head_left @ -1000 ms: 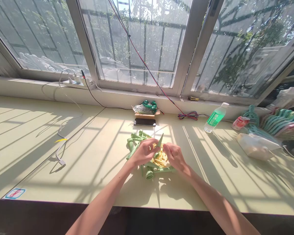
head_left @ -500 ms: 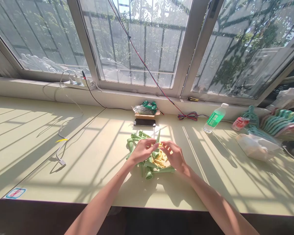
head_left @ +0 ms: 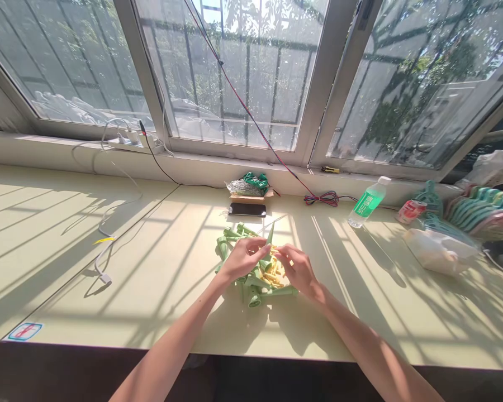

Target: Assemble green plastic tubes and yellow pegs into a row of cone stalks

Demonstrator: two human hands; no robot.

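Observation:
My left hand (head_left: 246, 258) is closed around a green plastic cone-shaped spike (head_left: 270, 231), its narrow tip pointing up and away from me. Close beside it, the thumb and fingers of my right hand (head_left: 297, 264) are pinched together near the spike's lower end. What sits between those fingertips is too small to make out. Beneath both hands lies a pile of similar green spikes (head_left: 255, 300), with wide ribbed ends. Among them is a heap of small yellow stick-like pieces (head_left: 272, 276), partly covered by my hands.
A black phone (head_left: 247, 209) lies behind the pile, before a small cardboard box (head_left: 251, 198) with green and clear wrapping. To the right stand a water bottle (head_left: 366, 202), a red can (head_left: 411, 211), a white bag (head_left: 438, 252) and several hangers (head_left: 482, 209). A white cable (head_left: 104, 277) trails at left.
My right hand's fingers have drawn closer together and moved slightly left, toward the spike. The left hand holds the spike nearly still.

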